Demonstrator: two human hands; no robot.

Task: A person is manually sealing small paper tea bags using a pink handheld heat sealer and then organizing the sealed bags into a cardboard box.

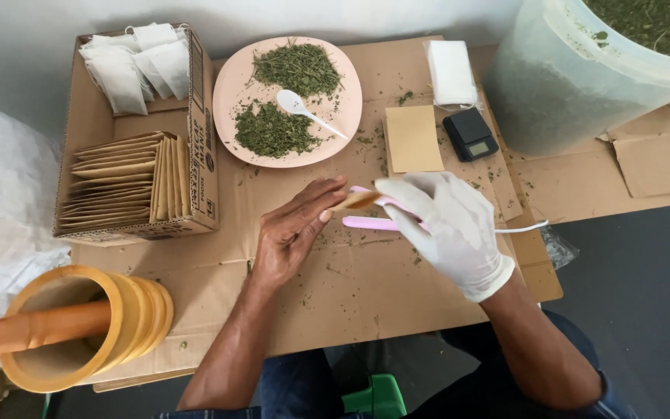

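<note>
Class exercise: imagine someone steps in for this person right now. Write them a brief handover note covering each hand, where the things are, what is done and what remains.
Left hand: bare, fingers pinching one end of a small brown packet.
Right hand: gloved, on the pink sealer, which clamps the packet.
Pink plate holds two herb piles and a white spoon.
Cardboard box holds stacked brown packets and white bags.
Loose brown envelope and small black scale lie beyond the hands.
Done: cannot tell how many are sealed.
Left: seemingly this seal.
</note>
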